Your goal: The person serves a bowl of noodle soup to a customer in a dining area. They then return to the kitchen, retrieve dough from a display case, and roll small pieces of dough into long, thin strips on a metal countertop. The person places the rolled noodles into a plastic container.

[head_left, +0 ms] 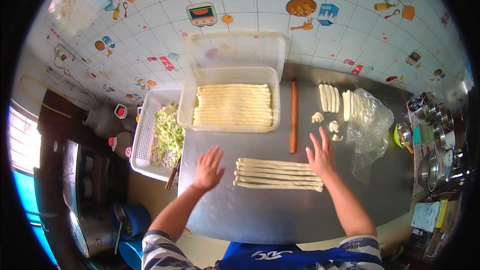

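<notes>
Several long dough strips (277, 174) lie side by side on the steel table, running left to right in front of me. My left hand (208, 169) is held just left of them, fingers spread, with nothing in it. Over their right ends is my right hand (321, 155), its fingers apart and empty; whether it touches the dough I cannot tell. Beyond, a clear plastic container (229, 128) holds a packed layer of similar dough strips (233, 105). A wooden rolling pin (294, 117) stretches away from me between that container and my right hand.
Short dough pieces (329, 98) and small dough lumps (317, 117) sit at the back right, beside crumpled clear plastic film (370, 125). A white basket (141, 142) of chopped greens (167, 137) stands left of the container. Bowls (429, 170) line the right side. The container's lid (235, 52) leans against the tiled wall.
</notes>
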`<state>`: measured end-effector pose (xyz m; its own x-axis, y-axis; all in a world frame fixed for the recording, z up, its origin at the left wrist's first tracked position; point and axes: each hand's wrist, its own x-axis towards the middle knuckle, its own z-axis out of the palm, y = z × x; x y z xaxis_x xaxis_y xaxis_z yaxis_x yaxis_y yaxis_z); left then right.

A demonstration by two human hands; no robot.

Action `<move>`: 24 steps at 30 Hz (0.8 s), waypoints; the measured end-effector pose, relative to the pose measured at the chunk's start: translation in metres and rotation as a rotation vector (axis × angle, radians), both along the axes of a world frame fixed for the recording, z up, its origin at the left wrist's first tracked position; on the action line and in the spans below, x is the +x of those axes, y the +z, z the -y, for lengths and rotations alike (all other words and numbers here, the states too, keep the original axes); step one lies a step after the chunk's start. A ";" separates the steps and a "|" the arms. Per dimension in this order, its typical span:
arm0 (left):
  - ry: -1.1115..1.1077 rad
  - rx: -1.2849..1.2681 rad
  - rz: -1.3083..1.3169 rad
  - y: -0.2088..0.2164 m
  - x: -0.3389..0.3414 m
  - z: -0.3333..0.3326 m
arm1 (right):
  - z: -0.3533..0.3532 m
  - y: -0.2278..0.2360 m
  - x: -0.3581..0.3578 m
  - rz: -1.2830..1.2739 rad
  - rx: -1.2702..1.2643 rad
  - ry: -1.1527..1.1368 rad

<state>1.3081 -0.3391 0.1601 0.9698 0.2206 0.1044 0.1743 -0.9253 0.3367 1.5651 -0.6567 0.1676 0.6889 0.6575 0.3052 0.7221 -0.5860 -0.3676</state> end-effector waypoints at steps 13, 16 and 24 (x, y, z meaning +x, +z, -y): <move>0.359 -0.051 -0.194 -0.037 0.225 -0.222 | -0.297 -0.061 0.109 -0.244 -0.151 -0.261; 0.202 0.272 -0.460 -0.043 0.245 -0.231 | -0.305 -0.074 0.116 -0.274 -0.246 -0.333; 0.239 0.279 -0.504 -0.020 0.243 -0.221 | -0.314 -0.070 0.124 -0.276 -0.227 -0.394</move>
<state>1.5513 -0.1183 0.1405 0.8419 0.4684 -0.2681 0.4622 -0.8822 -0.0900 1.6893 -0.3428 0.0976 0.9317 0.3608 -0.0423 0.3253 -0.8803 -0.3454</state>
